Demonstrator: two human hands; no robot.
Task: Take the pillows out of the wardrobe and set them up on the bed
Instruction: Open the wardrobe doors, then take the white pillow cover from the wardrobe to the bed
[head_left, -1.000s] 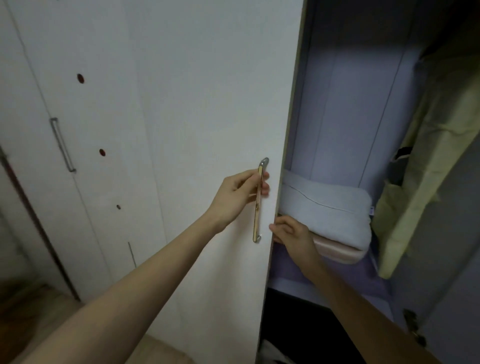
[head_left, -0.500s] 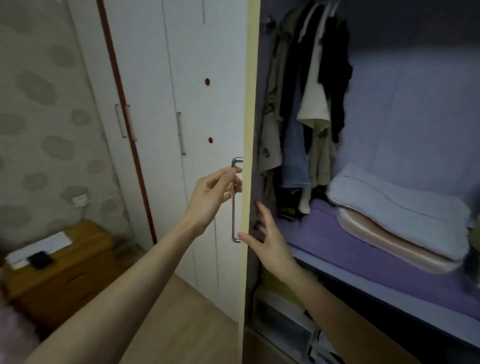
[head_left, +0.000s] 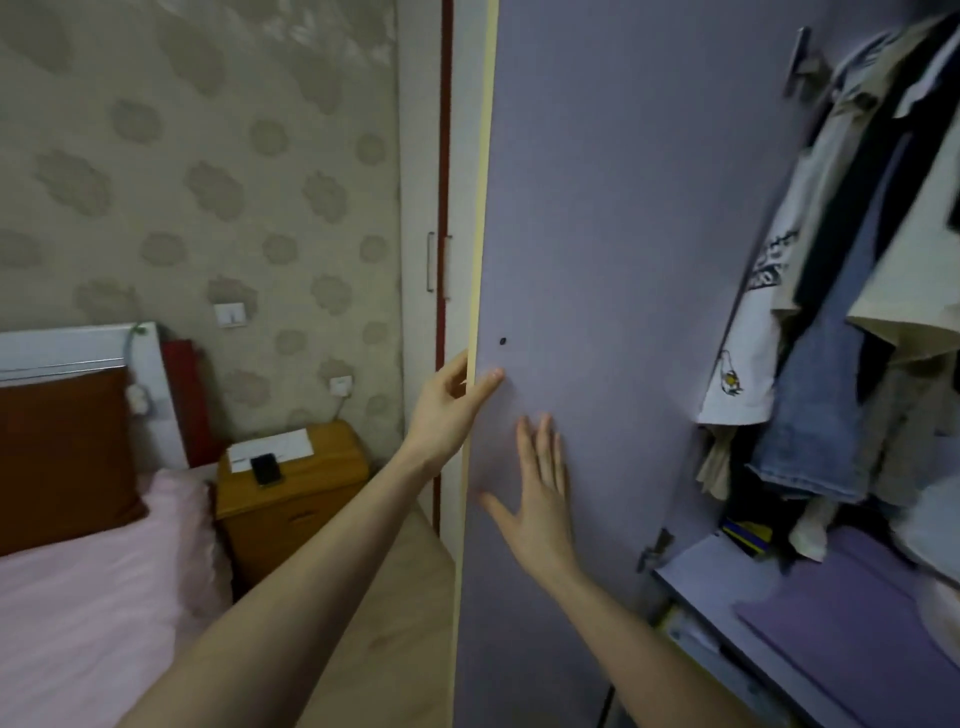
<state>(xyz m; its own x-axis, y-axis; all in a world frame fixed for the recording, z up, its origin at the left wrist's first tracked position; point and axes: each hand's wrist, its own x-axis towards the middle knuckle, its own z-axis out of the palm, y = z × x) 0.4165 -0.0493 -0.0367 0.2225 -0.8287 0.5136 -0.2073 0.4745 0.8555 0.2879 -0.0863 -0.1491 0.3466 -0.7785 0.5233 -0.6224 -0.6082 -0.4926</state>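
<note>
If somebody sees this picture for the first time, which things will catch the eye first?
The wide purple wardrobe door fills the centre, with the right hand flat against it and the left hand on its edge. Hanging clothes crowd the right; a pink bed lies lower left.

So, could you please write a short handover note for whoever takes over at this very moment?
Left hand: grip wrapped round the free edge of the wardrobe door, holding it.
Right hand: open, palm flat on the door's lilac inner face.
Done: door swung wide open.
Pillows: not clearly in view; only a pale blur shows at the right end of the wardrobe shelf, past the hanging clothes.
Bed: to the left, pink sheet, beside the wooden nightstand.
Left: let go of the door, lift the pillows out, arrange them on the bed.
</note>
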